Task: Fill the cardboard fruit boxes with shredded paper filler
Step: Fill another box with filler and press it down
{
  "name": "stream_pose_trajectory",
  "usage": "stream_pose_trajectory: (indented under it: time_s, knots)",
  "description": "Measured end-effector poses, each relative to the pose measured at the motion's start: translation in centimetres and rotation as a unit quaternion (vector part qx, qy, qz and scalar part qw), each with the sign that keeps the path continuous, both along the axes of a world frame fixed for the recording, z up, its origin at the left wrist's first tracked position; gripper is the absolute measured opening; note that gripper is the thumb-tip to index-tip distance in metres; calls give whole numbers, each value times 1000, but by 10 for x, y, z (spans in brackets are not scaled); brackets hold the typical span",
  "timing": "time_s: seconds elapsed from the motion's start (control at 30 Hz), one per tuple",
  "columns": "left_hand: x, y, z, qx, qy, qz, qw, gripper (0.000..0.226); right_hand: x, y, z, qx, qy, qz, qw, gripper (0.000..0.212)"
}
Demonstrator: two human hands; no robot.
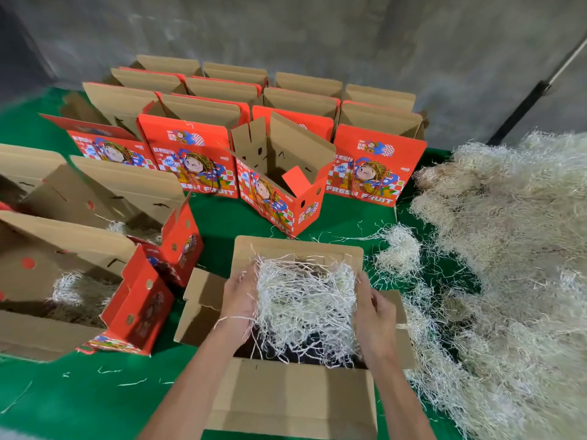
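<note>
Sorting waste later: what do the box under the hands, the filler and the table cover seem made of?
Box: cardboard, matte brown inside, with fold creases. Filler: shredded paper by its look, thin crinkled off-white strips. Table cover: smooth green sheet, perhaps fabric or plastic; I cannot tell which.

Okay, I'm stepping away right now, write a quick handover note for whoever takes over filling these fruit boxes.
Left hand and right hand: both grip one clump of shredded paper over the open box nearest you.
Supply: the big shredded paper pile lies on the green table to the right.
Done: two boxes on the left already hold some filler.
Left: press this clump down into the open box, then fill the tilted open box ahead. The rows of boxes behind it stand open; their insides cannot be seen, so check them.
</note>
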State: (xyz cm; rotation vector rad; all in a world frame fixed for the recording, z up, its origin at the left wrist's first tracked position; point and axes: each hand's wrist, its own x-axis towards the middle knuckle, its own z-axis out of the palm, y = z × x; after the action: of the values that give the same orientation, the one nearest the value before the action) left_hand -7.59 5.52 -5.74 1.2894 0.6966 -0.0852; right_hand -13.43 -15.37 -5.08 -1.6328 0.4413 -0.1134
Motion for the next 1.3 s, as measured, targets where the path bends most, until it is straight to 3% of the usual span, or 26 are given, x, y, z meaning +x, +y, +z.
stream_pose_trajectory:
  time_s: [0.03, 0.13, 0.2, 0.27, 0.33, 0.43, 0.5, 0.6, 0.67, 0.77, 0.93, 1.03, 1.13, 1.2, 1.3]
  knots:
    - [-4, -5, 1, -22, -6, -37, 999, 28, -1, 4, 2, 9, 13, -2, 1000, 55]
    - [-20, -23, -5, -73, -15, -139, 987, 88, -5, 22, 0, 35, 70, 39, 996, 48]
    - [-34, -46, -8, -83, -63, -136, 985, 98, -6, 46, 1, 23, 36, 94, 995, 44]
    - [-40, -65, -6, -83, -99, -71, 989, 84, -6, 68, -2, -56, -46, 107, 992, 44]
    - [-36, -74, -4, -89, -66, 0, 994, 67, -9, 75, -4, -130, -126, 69, 981, 36]
    - [-30, -71, -6, -129, 0, 88, 988, 67, -7, 63, -6, -97, -134, -36, 986, 23]
    - [-31, -67, -6, -167, 0, 73, 983, 56, -4, 58, -7, -63, -88, -59, 992, 23]
    - [-40, -73, -10, -208, -12, 7, 978, 51, -2, 61, -8, -121, -53, -40, 990, 37]
    - [-46, -75, -13, -191, -43, -20, 980, 44, -4, 64, -11, -110, -52, -28, 992, 45]
    - [-50, -71, -12, -127, -87, -44, 987, 27, -7, 66, -10, -95, -59, -39, 993, 40]
    - [-43, -40, -13, -65, -61, 7, 996, 56, -11, 49, 0, 41, -42, -64, 996, 41]
    - [-39, -25, -18, -25, -57, 1, 998, 39, -9, 44, 3, 115, -33, -76, 990, 33]
    - [-32, -5, -18, -52, -22, 57, 997, 47, -7, 31, 8, 127, 0, -123, 984, 44]
    - [-26, 13, -19, -80, -20, 96, 992, 37, -6, 7, 10, 109, 40, -172, 978, 52]
    - [-23, 20, -17, -22, 11, 59, 998, 56, 0, -19, 14, 106, 66, -176, 977, 63]
